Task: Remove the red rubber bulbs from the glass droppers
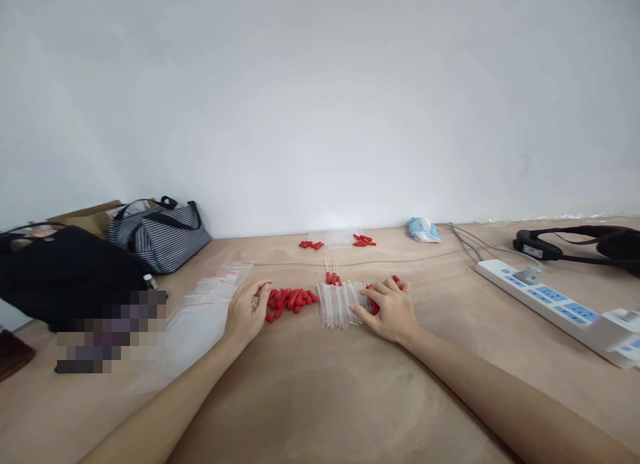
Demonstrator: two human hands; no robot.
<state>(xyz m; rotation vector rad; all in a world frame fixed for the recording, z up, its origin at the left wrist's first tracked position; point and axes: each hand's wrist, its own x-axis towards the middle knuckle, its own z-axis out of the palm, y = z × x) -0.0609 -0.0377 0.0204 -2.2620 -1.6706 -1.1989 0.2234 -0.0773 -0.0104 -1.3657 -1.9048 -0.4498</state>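
A heap of red rubber bulbs (290, 299) lies on the wooden table, and my left hand (247, 312) rests at its left edge, fingers loosely curved and not closed on anything I can see. To the right of the heap is a row of clear thin tubes (340, 305), laid side by side. My right hand (391, 309) is at the row's right end with its fingers spread, over more red bulbs that it partly hides. Just behind the row lie a few tubes with red bulbs on their ends (333, 279).
Farther back, a clear bag (338, 239) lies between two small groups of red bulbs. Flat plastic bags (200, 317), a striped bag (163, 234) and a black bag (70, 271) are on the left. A blue mask (424, 229), power strip (543, 301) and black headset (575, 247) are on the right.
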